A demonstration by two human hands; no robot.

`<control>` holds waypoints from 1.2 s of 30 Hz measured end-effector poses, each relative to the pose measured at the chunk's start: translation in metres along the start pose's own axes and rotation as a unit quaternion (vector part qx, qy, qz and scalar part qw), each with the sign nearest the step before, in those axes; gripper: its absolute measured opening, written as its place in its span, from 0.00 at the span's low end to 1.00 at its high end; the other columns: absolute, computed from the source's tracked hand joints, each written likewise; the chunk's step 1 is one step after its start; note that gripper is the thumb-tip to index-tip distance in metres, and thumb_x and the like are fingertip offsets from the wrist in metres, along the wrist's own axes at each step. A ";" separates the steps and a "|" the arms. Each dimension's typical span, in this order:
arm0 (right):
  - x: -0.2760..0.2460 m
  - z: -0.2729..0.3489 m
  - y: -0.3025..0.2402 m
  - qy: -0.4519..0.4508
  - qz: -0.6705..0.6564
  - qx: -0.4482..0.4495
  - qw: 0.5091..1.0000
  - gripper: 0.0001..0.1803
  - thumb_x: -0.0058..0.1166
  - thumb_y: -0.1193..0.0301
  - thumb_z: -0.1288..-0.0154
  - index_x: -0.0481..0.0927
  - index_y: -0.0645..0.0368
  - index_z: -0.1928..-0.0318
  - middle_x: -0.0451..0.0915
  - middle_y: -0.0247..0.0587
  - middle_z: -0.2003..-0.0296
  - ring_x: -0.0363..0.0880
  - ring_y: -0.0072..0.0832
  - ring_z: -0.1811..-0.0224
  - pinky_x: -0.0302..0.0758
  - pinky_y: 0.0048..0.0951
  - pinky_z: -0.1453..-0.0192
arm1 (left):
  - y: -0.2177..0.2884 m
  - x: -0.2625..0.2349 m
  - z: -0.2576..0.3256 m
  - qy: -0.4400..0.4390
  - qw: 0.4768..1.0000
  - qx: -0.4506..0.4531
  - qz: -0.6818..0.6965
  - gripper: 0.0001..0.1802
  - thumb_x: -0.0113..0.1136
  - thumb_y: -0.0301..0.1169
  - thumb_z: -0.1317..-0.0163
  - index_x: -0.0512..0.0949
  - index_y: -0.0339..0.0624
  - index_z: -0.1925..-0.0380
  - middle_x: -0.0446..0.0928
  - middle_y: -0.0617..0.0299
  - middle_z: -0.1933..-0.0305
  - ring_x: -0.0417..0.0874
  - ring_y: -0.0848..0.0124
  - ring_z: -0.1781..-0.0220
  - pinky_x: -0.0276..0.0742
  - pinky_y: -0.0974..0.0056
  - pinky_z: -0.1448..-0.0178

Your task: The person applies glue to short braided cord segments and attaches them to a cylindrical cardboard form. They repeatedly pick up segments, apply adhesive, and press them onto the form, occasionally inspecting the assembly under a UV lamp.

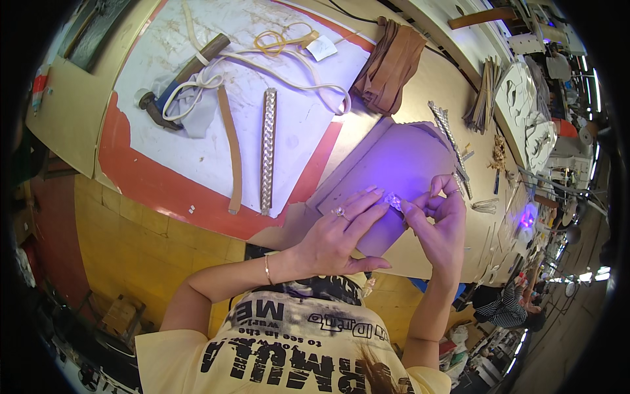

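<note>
My left hand (344,233) lies with its fingers stretched out over a brown board (387,157), fingertips at a short piece of shiny braid (393,200). On the braid's other side, my right hand (438,220) is closed, thumb and fingers pinching its end. Purple light tints the board and fingertips, and the strands inside the pinch are too small to make out. Left of the hands, a longer silver braid (268,151) on a brown backing lies beside a tan strip (230,151) on a white sheet (170,59).
A hammer (161,108) lies at the far left among white cord (289,59). Folded brown leather (390,65) sits beyond the board. More silver braids (449,144) and a bundle of thin strips (484,92) lie to the right. Another person (508,305) is at the far right.
</note>
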State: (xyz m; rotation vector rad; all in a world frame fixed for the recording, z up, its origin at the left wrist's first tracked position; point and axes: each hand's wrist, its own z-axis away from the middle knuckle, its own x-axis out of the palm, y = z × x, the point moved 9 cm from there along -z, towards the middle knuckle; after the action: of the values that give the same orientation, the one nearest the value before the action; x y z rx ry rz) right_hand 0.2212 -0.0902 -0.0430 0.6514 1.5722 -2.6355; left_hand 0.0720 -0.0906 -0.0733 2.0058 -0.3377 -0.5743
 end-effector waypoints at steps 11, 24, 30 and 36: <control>0.001 -0.001 -0.002 -0.002 -0.005 -0.005 1.000 0.20 0.59 0.82 0.43 0.59 0.55 0.61 0.76 0.32 0.78 0.71 0.12 0.76 0.67 0.13 0.71 | -0.006 -0.005 -0.006 -0.028 0.998 -0.053 0.028 0.48 0.67 0.58 0.49 0.66 0.33 0.38 0.65 0.41 0.36 0.71 0.48 0.37 0.69 0.52 0.35; -0.001 0.000 -0.001 0.014 0.007 -0.019 1.000 0.19 0.59 0.81 0.43 0.60 0.57 0.61 0.75 0.31 0.79 0.68 0.10 0.78 0.65 0.13 0.74 | -0.001 0.002 -0.018 -0.110 0.990 -0.039 -0.082 0.48 0.65 0.62 0.52 0.70 0.36 0.40 0.66 0.41 0.37 0.73 0.47 0.41 0.72 0.51 0.39; -0.017 0.009 -0.004 0.017 0.132 -0.035 0.991 0.15 0.62 0.78 0.41 0.66 0.59 0.62 0.74 0.29 0.80 0.66 0.11 0.78 0.65 0.14 0.73 | 0.011 0.001 -0.024 -0.128 0.977 0.032 -0.166 0.52 0.58 0.67 0.51 0.68 0.30 0.40 0.67 0.40 0.41 0.74 0.49 0.44 0.74 0.55 0.42; -0.031 0.020 0.009 0.014 0.035 -0.062 0.997 0.14 0.62 0.77 0.39 0.68 0.60 0.60 0.73 0.28 0.76 0.69 0.13 0.73 0.68 0.16 0.68 | 0.013 0.007 -0.023 -0.166 0.969 0.026 -0.179 0.63 0.71 0.67 0.68 0.66 0.27 0.39 0.66 0.42 0.37 0.74 0.49 0.41 0.73 0.54 0.39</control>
State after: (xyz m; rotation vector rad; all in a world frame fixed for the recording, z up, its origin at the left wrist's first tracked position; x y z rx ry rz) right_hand 0.2446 -0.1183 -0.0316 0.7244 1.6715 -2.4656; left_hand 0.0906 -0.0830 -0.0542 2.0319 -0.1908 -1.1455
